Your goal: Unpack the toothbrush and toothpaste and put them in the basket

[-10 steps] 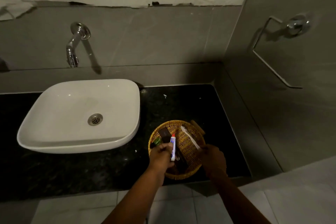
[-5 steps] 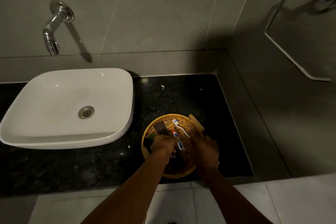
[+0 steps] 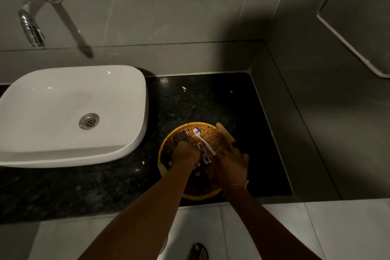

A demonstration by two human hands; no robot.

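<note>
Toothpaste [image 3: 204,153] lies lengthwise between both hands in the basket [image 3: 168,143], left hand [image 3: 185,154] curled nearest, grip unclear, right hand [image 3: 231,164] spread flat.

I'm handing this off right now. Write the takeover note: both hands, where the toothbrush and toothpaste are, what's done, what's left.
Left hand: over the basket, fingers curled by the toothpaste; whether it has a grip on the tube I cannot tell.
Right hand: resting over the basket's right side, at the toothbrush's handle end; grip unclear.
Toothbrush: unwrapped, lying in the basket, head toward the wall.
Toothpaste: in the basket beside the toothbrush.
Done: both items out of their packaging and inside the basket.
Left: let go and pull both hands clear.
</note>
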